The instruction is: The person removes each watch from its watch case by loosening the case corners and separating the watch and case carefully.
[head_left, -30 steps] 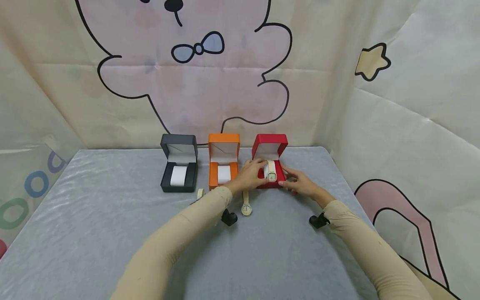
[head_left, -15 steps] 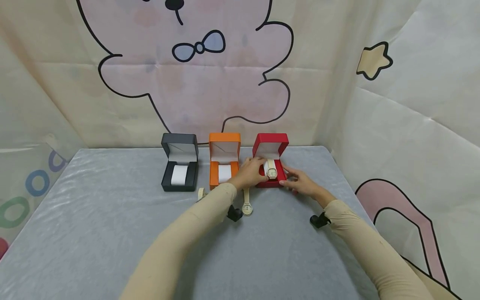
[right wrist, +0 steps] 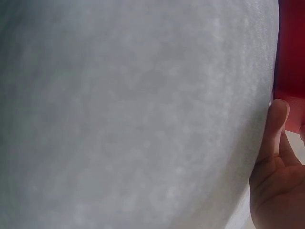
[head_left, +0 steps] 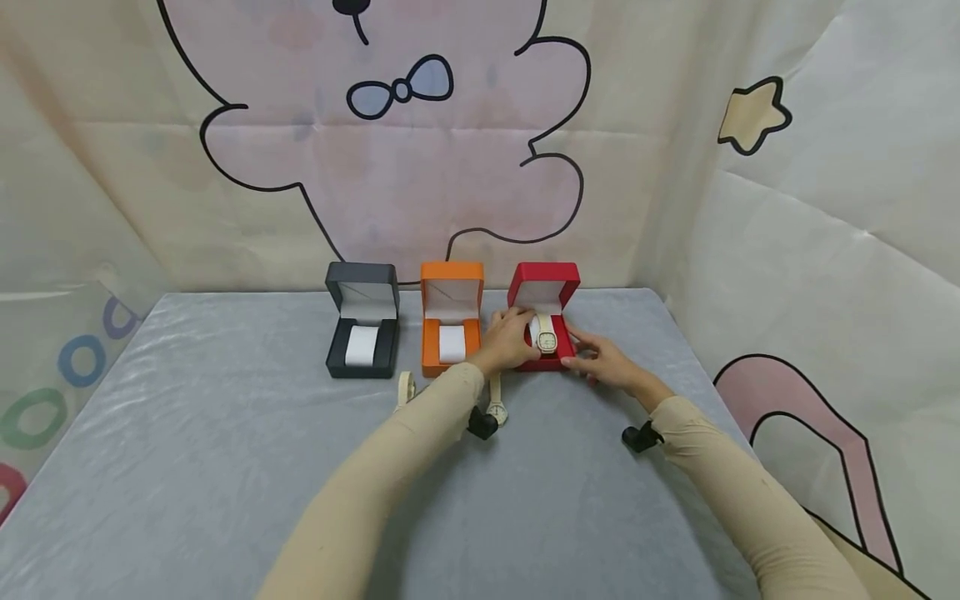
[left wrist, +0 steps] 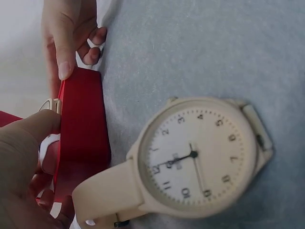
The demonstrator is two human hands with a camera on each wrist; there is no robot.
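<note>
An open red watch box (head_left: 572, 332) stands at the right of a row, a cream square-faced watch (head_left: 547, 342) wrapped on its white cushion. My left hand (head_left: 507, 340) grips the box's left side, thumb over the front rim beside this watch; its other fingers are partly hidden. With thumb and fingers, my right hand (head_left: 606, 363) holds the box's right front corner. In the left wrist view a cream round-faced watch (left wrist: 195, 157) lies in front of the red box. Another cream watch (head_left: 406, 388) is partly covered by the left sleeve.
To the left stand an open orange watch box (head_left: 430, 346) and an open dark grey watch box (head_left: 385, 346), each with a bare white cushion. A grey cloth (head_left: 225, 433) covers the table. Printed curtains (head_left: 637, 208) hang behind and at the sides.
My left wrist has shifted slightly right, and its camera now covers part of the round-faced watch. The right hand keeps its hold on the box. The head view has tilted slightly.
</note>
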